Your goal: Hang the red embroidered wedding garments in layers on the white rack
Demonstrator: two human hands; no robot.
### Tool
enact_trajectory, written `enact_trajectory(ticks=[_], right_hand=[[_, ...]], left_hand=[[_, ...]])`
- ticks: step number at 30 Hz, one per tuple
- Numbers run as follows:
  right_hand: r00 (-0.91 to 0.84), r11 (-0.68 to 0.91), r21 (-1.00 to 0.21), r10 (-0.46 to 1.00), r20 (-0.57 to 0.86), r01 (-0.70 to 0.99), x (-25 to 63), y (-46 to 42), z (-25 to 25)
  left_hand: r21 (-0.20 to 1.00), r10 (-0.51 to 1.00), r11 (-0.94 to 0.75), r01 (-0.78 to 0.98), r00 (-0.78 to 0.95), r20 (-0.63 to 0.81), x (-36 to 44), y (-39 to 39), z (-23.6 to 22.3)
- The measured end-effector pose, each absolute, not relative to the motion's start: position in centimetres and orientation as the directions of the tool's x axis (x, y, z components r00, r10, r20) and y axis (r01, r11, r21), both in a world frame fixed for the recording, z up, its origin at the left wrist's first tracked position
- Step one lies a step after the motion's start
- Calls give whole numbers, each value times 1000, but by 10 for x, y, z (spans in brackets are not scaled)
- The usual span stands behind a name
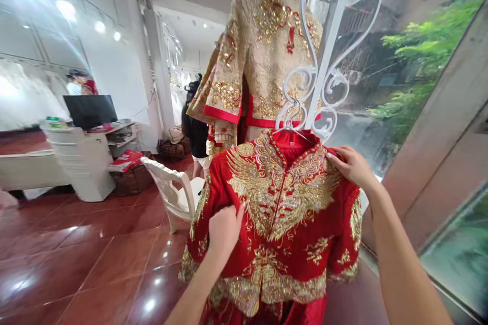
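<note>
A red jacket (236, 244) with dense gold and silver embroidery hangs in front of me on a hanger (292, 126), which is hooked to a white scrolled metal stand (324, 61). My left hand (224, 226) is closed at the jacket's chest on the left, fingers curled and thumb lying along the cloth. Up at the right shoulder, my right hand (353, 165) grips the fabric, thumb in front near the collar and fingers over the top. Red cloth (305, 312) shows below the jacket hem.
Behind hangs a cream and gold garment (267, 51) with red trim. A white chair (175, 193) stands to the left, near a person in black (199, 134). Farther left are a white desk (89, 162) with a monitor (90, 110). Glass (385, 76) runs along the right.
</note>
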State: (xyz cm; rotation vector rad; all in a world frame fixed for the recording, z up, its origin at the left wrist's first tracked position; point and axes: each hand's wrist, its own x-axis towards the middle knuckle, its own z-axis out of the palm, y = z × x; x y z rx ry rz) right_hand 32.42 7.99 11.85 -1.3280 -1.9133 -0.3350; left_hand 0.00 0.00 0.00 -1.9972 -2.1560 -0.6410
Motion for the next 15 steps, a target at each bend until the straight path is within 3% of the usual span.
enact_trajectory(ticks=[4,8,11,15], right_hand=[[2,217,-159,587,809,963,302,68,105],[62,82,-126,544,837,989,290,61,99],[89,114,-179,545,833,977,292,64,99],[103,237,-279,562,820,931,299,70,100]], left_hand=[[221,915,28,975,-114,387,31,-17,5],[206,926,-93,974,8,377,70,-35,10],[175,933,-193,966,125,336,75,-34,-1],[57,957,-173,983,154,246,43,-19,-20]])
